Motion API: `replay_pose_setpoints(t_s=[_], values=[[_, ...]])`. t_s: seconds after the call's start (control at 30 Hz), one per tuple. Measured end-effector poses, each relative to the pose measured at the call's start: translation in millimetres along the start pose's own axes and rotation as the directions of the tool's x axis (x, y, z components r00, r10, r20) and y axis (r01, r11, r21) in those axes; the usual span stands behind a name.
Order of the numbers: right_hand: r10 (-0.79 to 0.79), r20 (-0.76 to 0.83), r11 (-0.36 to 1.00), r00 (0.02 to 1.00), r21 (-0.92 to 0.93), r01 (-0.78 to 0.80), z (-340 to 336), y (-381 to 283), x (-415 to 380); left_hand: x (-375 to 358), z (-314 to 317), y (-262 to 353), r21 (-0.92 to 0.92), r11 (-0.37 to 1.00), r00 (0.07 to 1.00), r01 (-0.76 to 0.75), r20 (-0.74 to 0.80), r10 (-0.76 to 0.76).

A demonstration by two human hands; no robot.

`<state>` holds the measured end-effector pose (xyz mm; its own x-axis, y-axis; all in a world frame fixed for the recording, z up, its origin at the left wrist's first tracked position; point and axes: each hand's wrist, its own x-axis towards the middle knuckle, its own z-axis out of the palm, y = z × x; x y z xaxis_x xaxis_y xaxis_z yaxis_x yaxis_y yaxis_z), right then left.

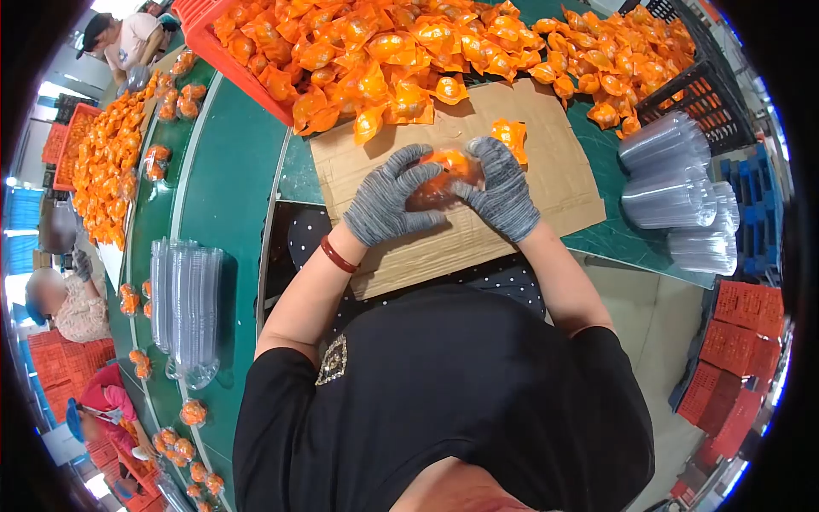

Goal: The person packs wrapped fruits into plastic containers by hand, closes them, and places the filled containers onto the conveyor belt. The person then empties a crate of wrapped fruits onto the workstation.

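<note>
Both my hands wear grey gloves and meet over the cardboard sheet point(554, 171). Between them is a clear plastic pack point(439, 183) with orange fruit inside. My left hand point(392, 196) curls round its left side, and my right hand point(502, 189) holds its right side, fingers bent over the top edge. One orange-wrapped fruit point(510, 135) lies just beyond my right hand. A large heap of orange-wrapped fruit point(384, 60) spreads along the far edge of the cardboard.
A red crate point(247, 77) stands at upper left, a black crate point(699, 98) at upper right. Stacked clear containers point(670, 175) stand at right; more point(189, 299) lie on the green conveyor point(226, 162) at left. Several people are at work on the far left.
</note>
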<state>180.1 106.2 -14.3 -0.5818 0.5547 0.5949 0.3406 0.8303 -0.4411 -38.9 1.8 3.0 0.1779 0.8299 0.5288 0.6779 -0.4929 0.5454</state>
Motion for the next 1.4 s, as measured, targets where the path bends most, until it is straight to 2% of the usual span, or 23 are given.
replay_pose_setpoints(t_s=[0.07, 0.23, 0.33, 0.43, 0.53, 0.63, 0.73, 0.83, 0.87, 0.93, 0.97, 1.0, 1.03, 1.07, 1.1, 1.13, 1.17, 1.2, 1.23, 1.3, 1.33, 1.37, 1.4], values=[[0.062, 0.077, 0.994, 0.995, 0.084, -0.068, -2.5, -0.2, 5.5, 2.2, 1.6, 1.6, 0.125, 0.991, 0.999, 0.044, 0.023, -0.047], [0.084, 0.109, 0.98, 0.99, 0.17, -0.102, -0.7, 2.1, 11.4, -0.3, 4.5, -7.0, -0.076, 0.982, 0.983, 0.173, -0.053, -0.177], [-0.019, 0.053, 0.999, 0.998, 0.05, 0.016, -4.5, -4.8, 19.5, -0.5, 10.7, -2.5, -0.224, 0.93, 0.944, 0.292, -0.089, -0.318], [0.005, 0.126, 1.0, 0.992, -0.003, -0.004, -0.1, -2.6, 19.4, -2.4, 13.1, -9.3, -0.135, 0.961, 0.955, 0.24, -0.142, -0.259], [-0.113, 0.065, 0.992, 0.991, -0.054, 0.117, 1.3, -8.3, 21.3, 0.8, 11.4, -5.6, 0.042, 0.977, 0.97, 0.208, -0.138, -0.201], [-0.171, 0.171, 0.963, 0.97, -0.178, 0.201, -4.0, -15.9, 26.8, 5.3, 8.8, 0.5, 0.027, 0.967, 0.962, 0.252, -0.118, -0.247], [-0.306, 0.084, 0.931, 0.948, -0.185, 0.316, -1.3, -23.1, 33.1, 3.8, -2.9, 3.9, 0.071, 0.977, 0.974, 0.202, -0.122, -0.193], [-0.254, 0.089, 0.959, 0.963, -0.108, 0.263, 0.5, -43.1, 36.8, -10.2, -22.5, 4.2, 0.007, 0.989, 0.961, 0.149, -0.236, -0.143], [-0.222, 0.03, 0.973, 0.975, -0.056, 0.223, -3.2, -46.6, 36.4, -16.0, -35.8, 7.0, -0.254, 0.894, 0.875, 0.37, -0.227, -0.427], [-0.126, -0.079, 0.991, 0.989, 0.04, 0.13, -12.5, -47.9, 33.6, -34.3, -77.1, 9.2, -0.687, 0.394, 0.558, 0.611, 0.02, -0.83], [-0.089, -0.061, 0.993, 0.994, 0.069, 0.093, -18.0, -42.1, 29.4, -45.5, -104.3, -14.4, -0.194, 0.7, 0.683, 0.688, -0.153, -0.714], [-0.039, -0.045, 0.996, 0.998, 0.076, 0.042, -27.1, -33.2, 20.9, -58.0, -119.0, -33.1, -0.205, 0.725, 0.67, 0.657, -0.281, -0.687], [0.028, -0.029, 0.997, 0.999, 0.066, -0.026, -41.0, -24.7, 9.2, -75.3, -137.6, -58.8, -0.5, 0.66, 0.568, 0.561, -0.348, -0.746], [0.019, -0.004, 0.999, 1.0, 0.033, -0.019, -51.2, -20.2, 4.0, -86.6, -159.2, -89.0, -0.95, 0.312, 0.441, 0.024, -0.27, -0.856], [0.024, 0.023, 1.0, 0.999, -0.01, -0.023, -60.7, -16.9, 1.6, -98.6, -179.8, -124.1, -0.943, 0.132, 0.422, -0.304, -0.258, -0.869], [0.009, -0.04, 1.0, 0.999, -0.022, -0.01, -68.9, -17.7, -2.6, -111.8, -200.4, -152.3, -0.86, 0.047, 0.382, -0.507, -0.274, -0.883], [0.048, -0.039, 0.995, 0.998, -0.091, -0.051, -70.3, -6.3, -13.0, -180.8, -225.9, -247.1, -0.814, -0.114, 0.634, -0.57, -0.347, -0.691], [0.045, -0.051, 0.98, 0.998, -0.19, -0.054, -87.0, -7.0, -13.4, -158.3, -215.2, -242.4, -0.783, 0.201, 0.39, -0.589, -0.492, -0.778], [0.035, -0.052, 0.961, 0.998, -0.271, -0.048, -103.3, -11.6, -9.8, -133.2, -228.7, -220.6, -0.694, 0.517, 0.12, -0.501, -0.647, -0.753], [0.053, -0.082, 0.879, 0.995, -0.469, -0.086, -140.1, -14.7, -2.2, -124.3, -234.3, -217.1, -0.576, 0.778, -0.299, -0.25, -0.718, -0.628], [0.079, -0.125, 0.801, 0.989, -0.583, -0.137, -164.4, -12.2, -0.1, -120.4, -235.2, -226.7, -0.61, 0.769, -0.459, -0.188, -0.638, -0.618], [0.101, -0.163, 0.71, 0.981, -0.68, -0.186, -187.9, -10.9, 2.2, -105.6, -227.2, -220.2, -0.59, 0.801, -0.445, -0.098, -0.694, -0.566], [0.208, -0.291, 0.674, 0.934, -0.649, -0.353, -209.1, -11.4, 7.2, -88.3, -216.6, -194.5, -0.56, 0.829, -0.428, -0.005, -0.748, -0.508]])
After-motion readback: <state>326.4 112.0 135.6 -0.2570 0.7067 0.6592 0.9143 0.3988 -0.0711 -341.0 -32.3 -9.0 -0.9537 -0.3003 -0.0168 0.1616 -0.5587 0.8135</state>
